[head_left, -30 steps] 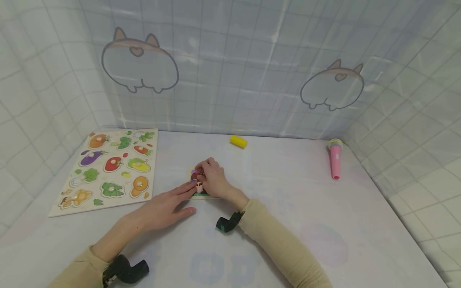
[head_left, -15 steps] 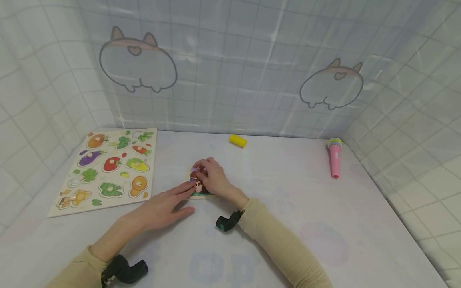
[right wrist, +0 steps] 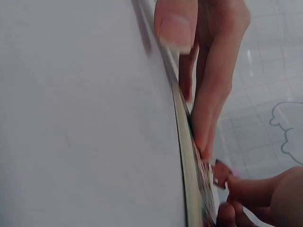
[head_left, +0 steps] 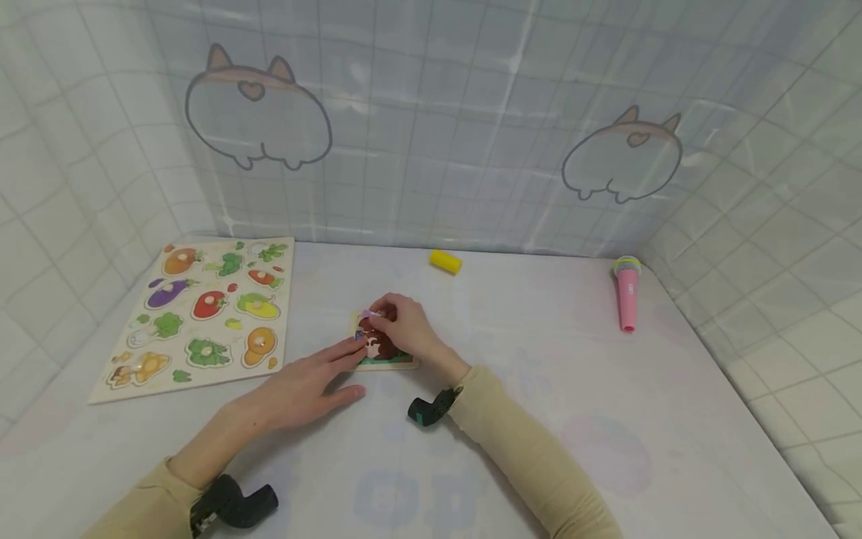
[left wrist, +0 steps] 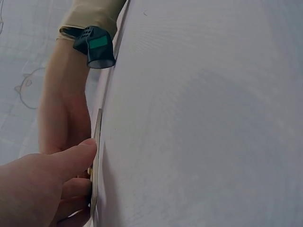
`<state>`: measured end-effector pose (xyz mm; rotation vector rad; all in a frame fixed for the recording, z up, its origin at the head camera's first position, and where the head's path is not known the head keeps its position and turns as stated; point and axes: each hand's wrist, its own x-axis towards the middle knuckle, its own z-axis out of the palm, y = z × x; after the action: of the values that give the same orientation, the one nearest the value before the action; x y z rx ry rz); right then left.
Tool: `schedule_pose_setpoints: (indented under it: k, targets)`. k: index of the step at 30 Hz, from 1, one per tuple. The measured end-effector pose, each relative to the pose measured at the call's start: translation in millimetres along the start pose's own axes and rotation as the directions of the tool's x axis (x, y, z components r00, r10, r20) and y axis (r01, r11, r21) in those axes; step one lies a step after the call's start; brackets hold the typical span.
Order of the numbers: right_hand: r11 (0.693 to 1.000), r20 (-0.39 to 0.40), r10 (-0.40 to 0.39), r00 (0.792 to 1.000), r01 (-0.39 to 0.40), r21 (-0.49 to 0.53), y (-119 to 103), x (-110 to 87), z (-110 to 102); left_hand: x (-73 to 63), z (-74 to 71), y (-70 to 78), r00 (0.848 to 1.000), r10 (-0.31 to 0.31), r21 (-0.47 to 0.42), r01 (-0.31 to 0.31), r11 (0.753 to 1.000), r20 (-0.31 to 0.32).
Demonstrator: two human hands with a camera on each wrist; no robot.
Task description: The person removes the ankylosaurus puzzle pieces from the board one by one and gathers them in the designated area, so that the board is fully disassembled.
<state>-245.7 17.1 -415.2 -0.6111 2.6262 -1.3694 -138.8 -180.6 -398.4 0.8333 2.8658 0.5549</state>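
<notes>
A small picture puzzle board [head_left: 397, 365] with a brown animal design lies on the table in front of me. My left hand [head_left: 299, 391] rests its straight fingertips on the board's left part, thumb spread apart. At the top of the board, my right hand [head_left: 407, 323] pinches a puzzle piece [right wrist: 221, 174], brown with a purple bit. The right wrist view shows this piece tilted up from the board's surface between thumb and finger. Part of the board is hidden under the hands. Seen edge-on in the left wrist view, the board [left wrist: 97, 161] is thin and flat.
At the left lies a large vegetable peg puzzle [head_left: 225, 326]. A yellow cylinder [head_left: 446, 262] lies near the back wall. Far right on the table is a pink toy microphone [head_left: 628, 296]. Tiled-pattern sheeting [head_left: 444, 135] rises behind and at both sides.
My right hand has lifted slightly and shifted right, tilting the piece up and uncovering more of the board's brown picture. The left hand stays in place.
</notes>
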Motion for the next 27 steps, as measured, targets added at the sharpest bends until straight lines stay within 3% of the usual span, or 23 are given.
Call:
schedule_pose_setpoints:
  k: [7, 16, 27]
  targets:
    - [0.996, 0.019, 0.076, 0.997, -0.077, 0.033, 3.7, -2.4, -28.6, 0.9, 1.4, 1.1, 1.000, -0.016, -0.001, 0.016, 1.000, -0.011]
    - [0.986, -0.076, 0.125, 0.989, -0.115, 0.125, 28.6, -16.3, -75.6, 0.8, 2.2, 0.4, 1.000, -0.025, 0.000, 0.025, 1.000, -0.015]
    - [0.984, -0.099, 0.173, 0.980, -0.169, 0.052, 56.4, -35.6, -108.9, 1.3, 4.9, -1.7, 0.999, -0.018, 0.007, 0.018, 1.000, -0.030]
